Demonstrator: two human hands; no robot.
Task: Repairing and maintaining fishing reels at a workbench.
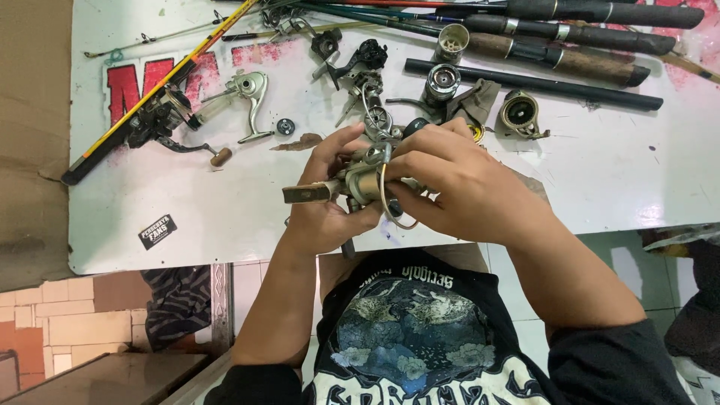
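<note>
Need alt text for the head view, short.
Both hands, left hand and right hand, hold a fishing reel over a white table. Reel parts and rods lie beyond.

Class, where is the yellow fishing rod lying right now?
In the head view the yellow fishing rod lies slanted across the white board's upper left, beside a silver reel body, left of both hands.

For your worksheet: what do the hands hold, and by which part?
Both hold a fishing reel: left hand around its body, right hand at the rotor end.
</note>
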